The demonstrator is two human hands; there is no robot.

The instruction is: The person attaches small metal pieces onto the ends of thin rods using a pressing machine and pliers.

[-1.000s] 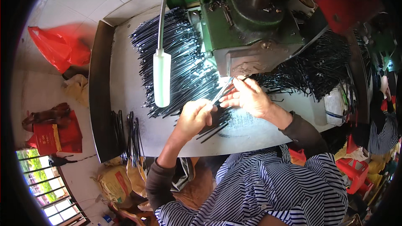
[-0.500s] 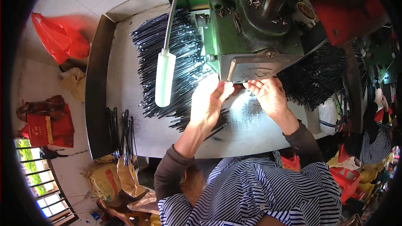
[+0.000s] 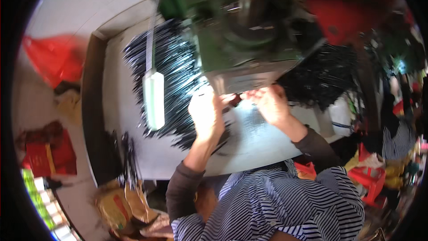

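Observation:
Both hands are raised to the lower front edge of a green machine [image 3: 243,58], close together. My left hand [image 3: 207,114] reaches in from the left, its thumb and fingers pressed together near that edge. Opposite it, my right hand [image 3: 272,107] has its fingertips bunched in a pinch. Whatever lies between the fingertips is too small and blurred to name. Beside my left hand spreads a heap of thin black rods [image 3: 171,85] on the pale metal worktable [image 3: 240,149]. A second heap of black rods [image 3: 318,80] lies beyond my right hand.
A white lamp [image 3: 154,102] on a bendable neck hangs over the left heap. The table's raised dark side [image 3: 91,120] stands at the left, with a few rods [image 3: 129,156] leaning near it. Red bags and a paper sack [image 3: 113,207] lie off the table. Another person's striped clothing shows far right.
The whole view has shifted and blurred, with the machine and lamp now farther left in it. Both hands stay at the machine's lower edge, fingers still pinched.

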